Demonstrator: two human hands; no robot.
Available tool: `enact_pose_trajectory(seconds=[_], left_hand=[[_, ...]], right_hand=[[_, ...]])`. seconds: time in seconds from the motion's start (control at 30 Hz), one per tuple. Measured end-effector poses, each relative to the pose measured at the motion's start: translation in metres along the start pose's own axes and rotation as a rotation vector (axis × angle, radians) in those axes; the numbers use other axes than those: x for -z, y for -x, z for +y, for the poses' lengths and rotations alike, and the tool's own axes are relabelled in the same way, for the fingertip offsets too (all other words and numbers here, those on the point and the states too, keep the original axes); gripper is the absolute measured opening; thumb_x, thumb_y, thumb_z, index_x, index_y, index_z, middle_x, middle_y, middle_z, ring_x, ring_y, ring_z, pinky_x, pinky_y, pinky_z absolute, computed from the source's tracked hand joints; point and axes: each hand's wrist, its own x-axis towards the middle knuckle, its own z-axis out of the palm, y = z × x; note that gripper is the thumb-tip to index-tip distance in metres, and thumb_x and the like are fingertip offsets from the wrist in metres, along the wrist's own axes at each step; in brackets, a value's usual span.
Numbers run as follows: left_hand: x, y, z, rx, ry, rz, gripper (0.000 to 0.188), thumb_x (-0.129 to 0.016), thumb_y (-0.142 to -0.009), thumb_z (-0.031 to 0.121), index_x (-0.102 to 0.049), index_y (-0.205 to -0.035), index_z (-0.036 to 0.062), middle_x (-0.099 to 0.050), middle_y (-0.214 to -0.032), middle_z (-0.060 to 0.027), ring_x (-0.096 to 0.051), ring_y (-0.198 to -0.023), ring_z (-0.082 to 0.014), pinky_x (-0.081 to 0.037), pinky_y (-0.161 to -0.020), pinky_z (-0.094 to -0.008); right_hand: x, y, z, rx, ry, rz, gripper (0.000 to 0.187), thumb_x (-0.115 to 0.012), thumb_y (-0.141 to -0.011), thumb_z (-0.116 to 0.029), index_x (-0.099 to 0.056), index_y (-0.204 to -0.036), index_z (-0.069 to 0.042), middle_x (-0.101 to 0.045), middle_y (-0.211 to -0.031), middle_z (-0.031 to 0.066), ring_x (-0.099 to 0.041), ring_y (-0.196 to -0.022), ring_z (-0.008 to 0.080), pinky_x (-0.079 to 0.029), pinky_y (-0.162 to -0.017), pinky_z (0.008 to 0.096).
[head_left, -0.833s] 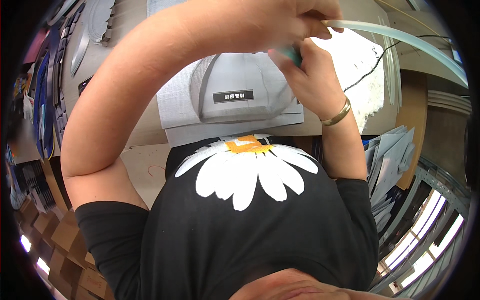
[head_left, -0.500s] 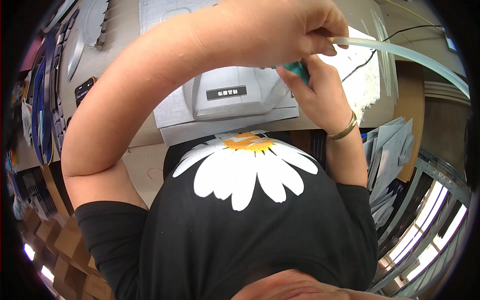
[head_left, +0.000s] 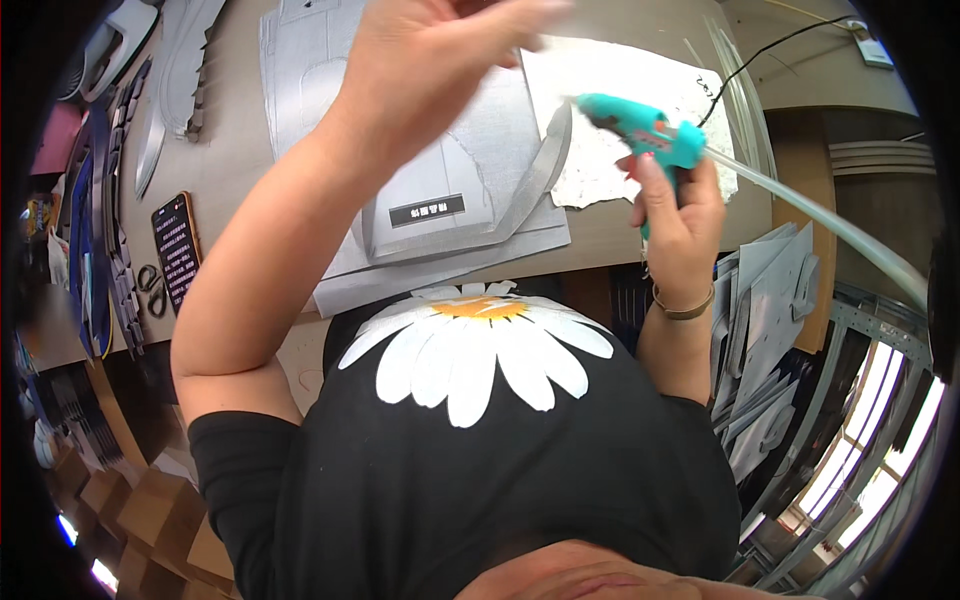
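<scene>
My right hand (head_left: pixel 682 225) is closed around the handle of a teal hot glue gun (head_left: pixel 628 117), its nozzle pointing left. A long translucent glue stick (head_left: pixel 820 218) runs out of the gun's back toward the right edge. My left hand (head_left: pixel 455 65) is above the grey work, fingers apart and blurred, partly cut off by the upper edge; nothing shows in it. Beneath lies a grey cardboard piece (head_left: pixel 440 180) with a raised curved strip (head_left: pixel 535 185) along its edge and a small black label (head_left: pixel 427 211). The nozzle is close to the strip's upper end.
A stained white sheet (head_left: pixel 590 170) lies under the gun. Clear rods (head_left: pixel 738 110) and a black cord (head_left: pixel 745 62) are at the right. A phone (head_left: pixel 177 250), scissors (head_left: pixel 150 290) and curved grey strips (head_left: pixel 185 80) lie left. Grey panels (head_left: pixel 765 320) stand beside the table.
My left hand has let go of the glue stick and moved left. My right hand has shifted slightly right and down with the glue gun, which is now plainly visible.
</scene>
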Motion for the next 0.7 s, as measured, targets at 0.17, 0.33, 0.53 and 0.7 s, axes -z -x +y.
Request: enact_pose_trajectory(seconds=[0.17,0.33,0.53,0.7], left_hand=[[-0.017,0.017,-0.058,0.672,0.029,-0.143,0.068,-0.062,-0.091,0.012,-0.036,-0.151,-0.0014,-0.058,-0.137,-0.0155,-0.056,-0.121,-0.0209,-0.039,-0.109,-0.0325],[-0.040,0.022,-0.084,0.801,0.084,-0.197,0.086,-0.065,-0.089,0.007,-0.014,-0.158,-0.0010,-0.056,-0.138,-0.0182,-0.058,-0.116,-0.0215,-0.043,-0.105,-0.0341],[-0.056,0.022,-0.071,0.761,0.026,-0.142,0.103,-0.073,-0.082,0.002,-0.004,-0.158,-0.0010,-0.064,-0.123,-0.0154,-0.061,-0.104,-0.0202,-0.046,-0.096,-0.0321],[-0.059,0.019,-0.070,0.793,0.055,-0.100,0.104,-0.072,-0.080,-0.005,-0.004,-0.158,-0.0009,-0.065,-0.100,-0.0075,-0.060,-0.091,-0.0159,-0.048,-0.088,-0.0293]], right_hand=[[0.015,-0.009,0.008,0.096,-0.105,0.087,0.032,-0.061,-0.099,-0.012,-0.054,-0.125,0.005,-0.069,-0.099,0.0149,-0.056,-0.066,0.0069,-0.044,-0.056,0.0204],[0.013,-0.004,0.010,0.064,-0.012,0.036,0.031,-0.061,-0.099,-0.011,-0.054,-0.126,0.003,-0.069,-0.099,0.0133,-0.058,-0.069,0.0077,-0.044,-0.058,0.0200],[0.017,-0.001,0.012,0.075,0.086,-0.045,0.029,-0.062,-0.098,-0.010,-0.056,-0.124,0.003,-0.066,-0.095,0.0070,-0.060,-0.084,0.0118,-0.049,-0.069,0.0251],[0.019,0.001,0.012,0.111,0.256,-0.074,0.029,-0.062,-0.099,-0.013,-0.058,-0.122,0.003,-0.068,-0.095,0.0112,-0.057,-0.073,0.0089,-0.044,-0.064,0.0227]])
